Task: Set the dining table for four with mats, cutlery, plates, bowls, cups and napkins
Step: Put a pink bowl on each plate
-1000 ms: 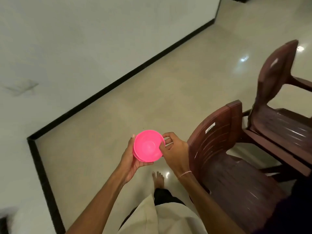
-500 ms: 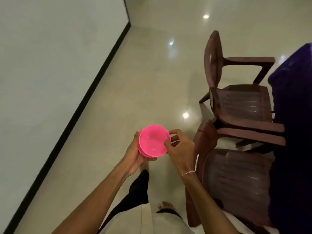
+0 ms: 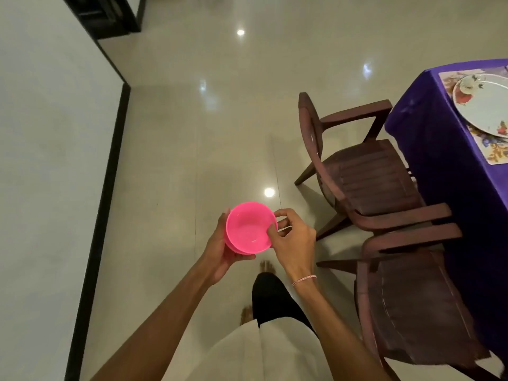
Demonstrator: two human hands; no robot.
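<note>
A pale tiled floor fills most of the view. At the right edge stands a desk under a purple cloth, two brown chairs drawn up beside it. On the desk lies a flowered mat bearing a white plate. Well apart from the desk, over the floor, the left hand cups stacked pink bowls from below, fingers curled around them, while the right hand pinches the top rim.
</note>
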